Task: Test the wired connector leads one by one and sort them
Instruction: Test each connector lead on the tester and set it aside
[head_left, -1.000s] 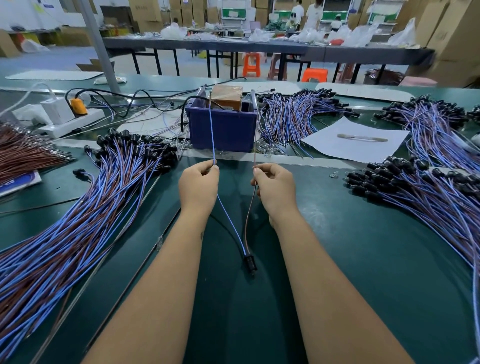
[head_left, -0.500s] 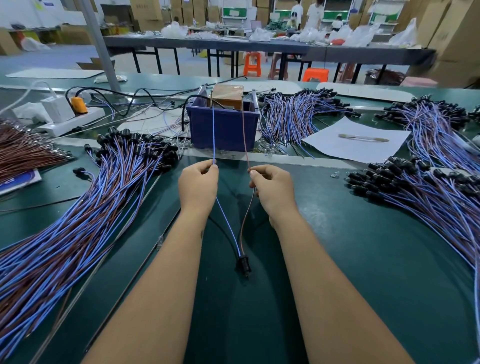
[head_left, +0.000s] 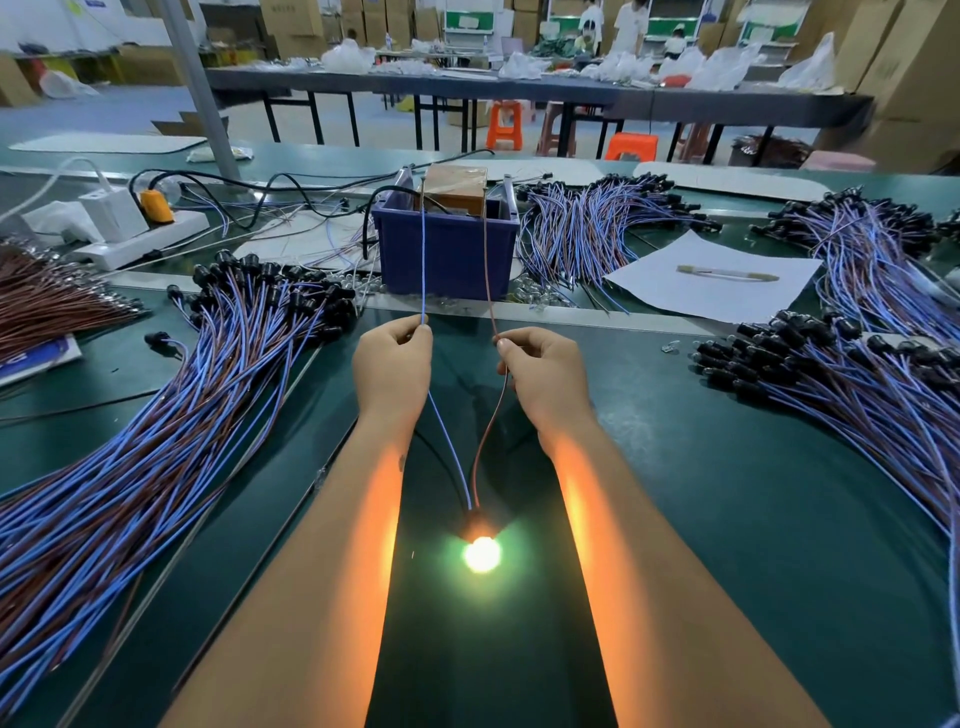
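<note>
While my left hand (head_left: 393, 364) pinches the blue wire (head_left: 424, 265) between thumb and forefinger, my right hand (head_left: 545, 376) pinches the brown wire (head_left: 488, 270) the same way — the other fingers of both hands curled in. Both wires run up and away from my hands to the blue bin (head_left: 447, 254) just beyond them, reaching its top edge, where a brown box (head_left: 460, 184) sits inside. Behind my hands the two wires slope back toward me and meet between my forearms at a black connector (head_left: 475, 519), held above the green surface (head_left: 727, 519). Its bulb (head_left: 482, 554) is lit — a bright glow that throws orange light along the inner sides of both forearms.

Left of my left hand lies a large fan of blue-and-brown leads (head_left: 156, 441), their black connectors nearest the bin. Farther left is a bundle of brown wires (head_left: 52, 301), and beyond it a white power strip (head_left: 140, 239) with an orange plug. Right of my right hand lies a second heap of leads (head_left: 857, 395). Beyond that hand a white sheet (head_left: 717, 280) lies on the surface, with more leads (head_left: 582, 234) beside the bin.
</note>
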